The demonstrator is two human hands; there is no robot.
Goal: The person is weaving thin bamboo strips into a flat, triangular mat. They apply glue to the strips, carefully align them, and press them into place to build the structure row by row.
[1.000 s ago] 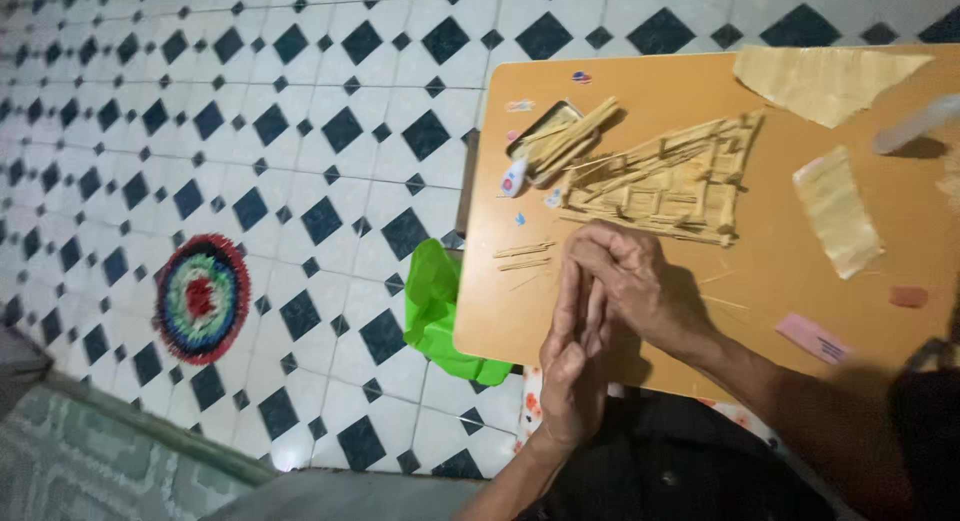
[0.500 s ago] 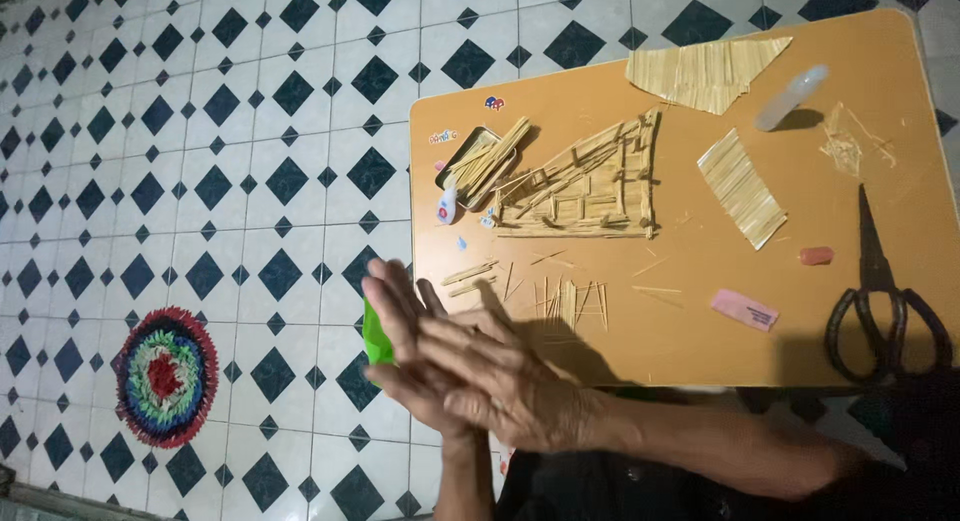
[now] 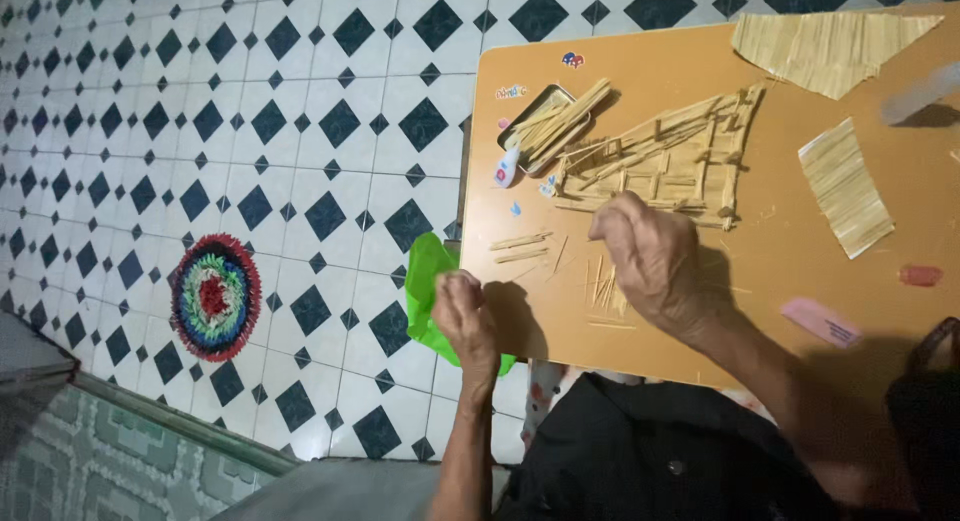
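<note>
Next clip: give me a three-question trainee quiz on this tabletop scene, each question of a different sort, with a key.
1. True or false: the right hand rests over loose straw sticks on the orange table.
2. The left hand is at the table's edge beside which thing? A) green bag B) round mat C) pink eraser
3. What lies in the small metal tin?

Key: 1 true; 2 A; 3 straw sticks.
</note>
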